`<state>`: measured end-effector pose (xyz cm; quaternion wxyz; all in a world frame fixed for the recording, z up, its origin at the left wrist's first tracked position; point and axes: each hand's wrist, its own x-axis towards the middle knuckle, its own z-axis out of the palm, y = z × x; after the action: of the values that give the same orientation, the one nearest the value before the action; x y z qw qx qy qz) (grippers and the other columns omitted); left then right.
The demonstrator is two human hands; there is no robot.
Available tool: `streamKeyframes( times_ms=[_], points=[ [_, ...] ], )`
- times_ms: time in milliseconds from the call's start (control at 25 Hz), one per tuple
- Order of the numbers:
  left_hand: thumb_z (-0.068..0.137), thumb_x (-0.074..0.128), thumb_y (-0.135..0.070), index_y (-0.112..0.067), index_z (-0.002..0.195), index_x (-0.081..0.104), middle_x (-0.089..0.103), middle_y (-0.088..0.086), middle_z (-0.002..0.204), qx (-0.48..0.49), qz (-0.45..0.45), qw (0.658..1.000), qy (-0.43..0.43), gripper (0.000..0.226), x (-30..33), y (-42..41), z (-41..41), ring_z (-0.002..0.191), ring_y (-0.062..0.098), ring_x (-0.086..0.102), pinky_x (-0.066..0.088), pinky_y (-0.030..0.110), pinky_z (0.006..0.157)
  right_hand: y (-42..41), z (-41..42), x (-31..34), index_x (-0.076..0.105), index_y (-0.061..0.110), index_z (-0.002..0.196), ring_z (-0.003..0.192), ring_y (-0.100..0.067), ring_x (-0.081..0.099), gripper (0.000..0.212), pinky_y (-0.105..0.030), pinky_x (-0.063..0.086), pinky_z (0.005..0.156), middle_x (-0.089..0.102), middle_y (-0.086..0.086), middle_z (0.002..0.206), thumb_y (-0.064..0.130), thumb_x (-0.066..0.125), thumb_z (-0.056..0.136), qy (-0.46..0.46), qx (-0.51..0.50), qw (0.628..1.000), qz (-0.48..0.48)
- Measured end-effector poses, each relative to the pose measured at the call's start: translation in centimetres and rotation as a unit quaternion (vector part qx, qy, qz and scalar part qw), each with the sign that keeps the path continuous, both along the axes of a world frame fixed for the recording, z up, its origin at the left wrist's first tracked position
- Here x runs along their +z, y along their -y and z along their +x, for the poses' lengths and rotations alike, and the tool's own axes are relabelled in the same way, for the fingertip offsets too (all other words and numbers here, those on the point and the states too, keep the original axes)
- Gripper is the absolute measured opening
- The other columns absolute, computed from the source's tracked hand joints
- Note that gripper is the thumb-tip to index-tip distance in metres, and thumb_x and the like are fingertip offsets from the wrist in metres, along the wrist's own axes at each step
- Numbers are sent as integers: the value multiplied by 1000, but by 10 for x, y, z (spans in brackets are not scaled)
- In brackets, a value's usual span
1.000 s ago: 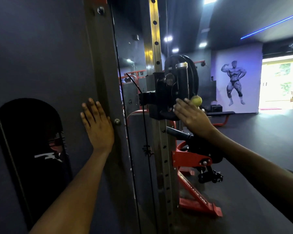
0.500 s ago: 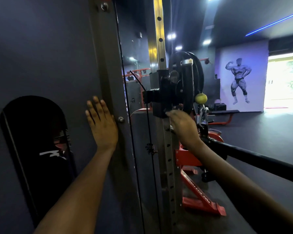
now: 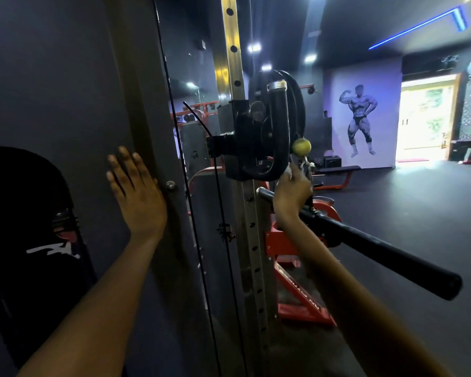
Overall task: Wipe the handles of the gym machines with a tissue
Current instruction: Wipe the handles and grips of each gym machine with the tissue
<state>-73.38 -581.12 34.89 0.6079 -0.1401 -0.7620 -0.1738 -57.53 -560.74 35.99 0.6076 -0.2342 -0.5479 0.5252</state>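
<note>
My left hand [image 3: 138,194] lies flat with straight fingers against the dark panel of the cable machine [image 3: 65,91]. My right hand [image 3: 292,193] holds a white tissue [image 3: 286,174] at the lower curve of the black U-shaped handle [image 3: 279,131] on the pulley carriage. A yellow-green ball [image 3: 301,146] hangs right beside that handle. A long black bar handle [image 3: 378,251] reaches from under my right wrist toward the lower right.
A perforated steel upright [image 3: 233,50] carries the carriage, with thin cables [image 3: 191,213] running beside it. Red machine frames [image 3: 297,300] stand on the dark floor behind. A mural wall [image 3: 360,118] and a bright doorway [image 3: 424,118] lie far right.
My right hand has moved right and up, from the carriage's base to the bottom curve of the U-shaped handle, with the tissue now showing. The left hand stays flat on the panel.
</note>
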Motion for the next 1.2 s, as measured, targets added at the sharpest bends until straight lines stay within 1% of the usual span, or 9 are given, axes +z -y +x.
streamKeyframes(
  times_ms=[240, 440, 560, 720, 800, 880, 920, 1080, 1200],
  points=[
    [104, 37, -15, 3, 152, 4, 13, 26, 158, 2, 13, 1000, -13, 61, -2, -5, -1, 144, 45, 16, 12, 53, 117, -11, -16, -14, 52, 12, 132, 111, -13, 56, 36, -14, 48, 86, 58, -4, 126, 5, 42, 98, -71, 35, 997, 19],
    [103, 39, -17, 4, 150, -3, 16, 27, 157, 2, 10, 999, -42, 66, -1, -7, -2, 144, 45, 19, 10, 51, 116, -27, -52, -28, 55, 10, 126, 87, -20, 60, 31, -32, 50, 78, 66, -2, 92, 9, 51, 95, -12, 233, 968, -98],
    [104, 36, -18, 3, 149, -6, 15, 26, 157, 6, 10, 999, -47, 66, 0, -6, -3, 144, 44, 18, 8, 50, 117, -16, -47, -19, 47, -3, 131, 102, -28, 59, 38, -35, 51, 88, 59, -18, 118, 2, 49, 93, 17, 292, 944, -151],
    [104, 36, -18, 3, 150, -6, 14, 26, 157, 15, 1, 999, -49, 65, -7, -2, -4, 144, 44, 17, 6, 50, 117, 25, -17, 1, 63, 5, 116, 84, -17, 66, 25, -19, 53, 76, 69, -8, 100, 5, 53, 92, 85, 95, 967, 221],
    [104, 38, -18, 5, 150, -1, 17, 27, 156, 26, -8, 998, -64, 65, -8, -3, -5, 144, 44, 20, 9, 50, 117, 25, -13, 21, 65, 8, 110, 103, -22, 63, 23, -37, 36, 107, 70, -7, 102, 10, 53, 91, 278, -182, 775, 537],
    [104, 37, -19, 5, 150, -1, 17, 27, 157, 25, -12, 997, -65, 64, -6, -4, -5, 144, 44, 19, 8, 50, 117, 14, -18, 28, 65, 10, 100, 116, -23, 56, 19, -46, -5, 114, 69, -6, 101, 16, 49, 91, 529, -270, 570, 568],
    [105, 36, -19, 5, 151, -1, 16, 27, 157, 28, -14, 997, -65, 64, -6, -4, -4, 144, 43, 18, 6, 50, 118, 14, -19, 29, 64, 10, 95, 109, -21, 58, 17, -46, -8, 113, 67, -3, 93, 16, 48, 92, 587, -277, 533, 543],
    [105, 35, -18, 4, 151, -4, 10, 26, 158, 41, -19, 997, -55, 64, -6, 0, -7, 146, 42, 11, -2, 48, 118, 13, -41, 42, 64, 7, 99, 95, -22, 61, 18, -40, 40, 96, 65, -6, 96, 7, 47, 92, 590, -184, 610, 496],
    [105, 35, -18, 3, 151, -6, 8, 26, 158, 40, -20, 998, -54, 65, -8, -1, -7, 146, 42, 8, -4, 48, 118, -1, -54, 63, 60, 3, 111, 105, -28, 59, 24, -37, 46, 82, 61, -12, 114, 4, 45, 93, 592, -94, 633, 490]
  ],
)
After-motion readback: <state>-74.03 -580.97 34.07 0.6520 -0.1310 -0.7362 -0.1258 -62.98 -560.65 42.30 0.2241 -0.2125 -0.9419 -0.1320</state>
